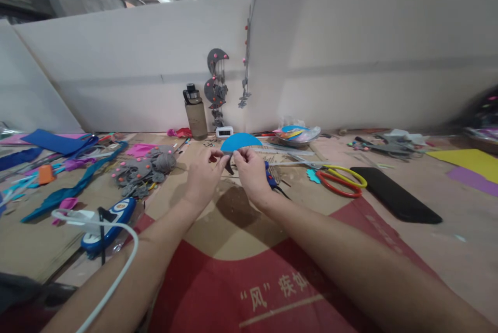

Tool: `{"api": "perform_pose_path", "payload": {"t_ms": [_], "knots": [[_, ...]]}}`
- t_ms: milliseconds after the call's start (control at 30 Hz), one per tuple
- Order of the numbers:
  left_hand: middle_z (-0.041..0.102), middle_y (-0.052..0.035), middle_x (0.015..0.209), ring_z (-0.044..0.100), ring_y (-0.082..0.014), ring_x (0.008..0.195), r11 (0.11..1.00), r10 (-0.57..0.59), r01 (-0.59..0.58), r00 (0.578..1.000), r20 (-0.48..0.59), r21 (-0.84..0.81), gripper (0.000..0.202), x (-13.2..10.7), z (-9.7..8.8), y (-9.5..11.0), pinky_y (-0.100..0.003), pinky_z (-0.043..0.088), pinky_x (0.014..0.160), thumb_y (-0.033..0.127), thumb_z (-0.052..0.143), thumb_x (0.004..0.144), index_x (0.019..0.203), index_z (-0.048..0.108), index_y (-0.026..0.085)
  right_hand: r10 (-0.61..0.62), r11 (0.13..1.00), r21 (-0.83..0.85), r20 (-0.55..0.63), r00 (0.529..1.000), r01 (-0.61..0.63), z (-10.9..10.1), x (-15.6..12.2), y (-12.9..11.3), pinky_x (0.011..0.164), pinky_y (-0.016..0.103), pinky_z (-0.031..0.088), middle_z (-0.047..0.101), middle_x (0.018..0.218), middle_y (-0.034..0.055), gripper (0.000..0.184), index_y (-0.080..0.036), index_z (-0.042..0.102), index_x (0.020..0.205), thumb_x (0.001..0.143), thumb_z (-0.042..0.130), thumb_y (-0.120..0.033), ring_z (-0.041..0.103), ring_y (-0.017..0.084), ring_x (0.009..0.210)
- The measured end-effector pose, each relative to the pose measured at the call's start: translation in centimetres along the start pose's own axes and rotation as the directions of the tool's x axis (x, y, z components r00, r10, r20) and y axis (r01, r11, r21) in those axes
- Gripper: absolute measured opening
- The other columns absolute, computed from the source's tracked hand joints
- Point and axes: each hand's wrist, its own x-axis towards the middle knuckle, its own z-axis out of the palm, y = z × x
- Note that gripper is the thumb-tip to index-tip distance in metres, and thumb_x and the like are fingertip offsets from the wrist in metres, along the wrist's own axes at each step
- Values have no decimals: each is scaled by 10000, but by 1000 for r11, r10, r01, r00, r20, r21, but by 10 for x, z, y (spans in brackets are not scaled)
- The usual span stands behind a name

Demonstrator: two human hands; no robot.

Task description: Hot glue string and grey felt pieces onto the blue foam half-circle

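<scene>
My left hand [204, 175] and my right hand [251, 172] are close together above the cardboard [229, 239], fingertips pinched. Between them is a blue half-round piece [241, 141], its lower edge at my fingers. A small dark curved piece [230, 166] hangs just below the fingertips; how it joins the blue one is hidden. Right of my right hand lies a blue tool [271, 178] with a dark cord, partly covered by the hand. Beyond it are a clear ruler [282, 150] and scissors [342, 180] with red and yellow handles.
A black phone [395, 195] lies at right. Grey felt pieces with pink dots [140, 169] and a blue-and-white device [111, 224] sit at left. A bottle [195, 115] stands by the white partition [136, 63], where grey hanging ornaments [215, 89] hang. A white cable [126, 265] crosses my left forearm.
</scene>
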Motion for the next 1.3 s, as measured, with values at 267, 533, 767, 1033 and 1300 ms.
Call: {"api": "perform_pose_path", "payload": {"t_ms": [267, 533, 767, 1033, 1300], "knots": [[628, -35, 745, 548, -172, 748, 999, -10, 12, 999, 37, -51, 54, 0, 0, -2, -268, 423, 753, 226, 692, 678, 726, 674, 209, -104, 993, -43, 98, 990, 109, 2, -2, 7, 655, 260, 385, 585, 707, -5, 183, -181, 594, 765, 788, 511, -343, 501, 131, 663], [642, -23, 645, 555, -136, 579, 957, -254, 250, 967, -6, -146, 111, 3, -1, 0, -216, 430, 538, 283, 661, 701, 699, 680, 174, -158, 980, -102, 106, 982, 168, 3, -8, 4, 691, 273, 396, 565, 822, 8, 148, -197, 502, 902, 809, 511, -312, 516, 136, 737], [629, -1, 610, 535, -91, 519, 880, -328, 327, 943, 57, -345, 114, 6, 1, -5, -199, 446, 557, 272, 670, 700, 710, 649, 161, -101, 991, -81, 82, 991, 108, 3, -4, 6, 695, 279, 397, 543, 792, -4, 155, -196, 485, 896, 785, 528, -296, 508, 133, 721], [573, 43, 562, 364, -32, 359, 840, -360, 365, 929, 90, -402, 119, 5, 3, -5, -159, 316, 374, 269, 664, 692, 675, 597, 172, -80, 994, -68, 55, 995, 84, 2, -4, 2, 658, 269, 395, 527, 747, -21, 153, -201, 475, 888, 772, 533, -282, 504, 124, 680], [583, 26, 604, 432, -45, 368, 773, -405, 418, 904, 137, -477, 156, 4, 5, -6, -142, 292, 293, 261, 702, 644, 688, 587, 166, -76, 995, -66, 26, 997, 78, 1, -1, 7, 665, 265, 395, 521, 737, -29, 189, -203, 478, 914, 759, 548, -285, 496, 122, 673]]}}
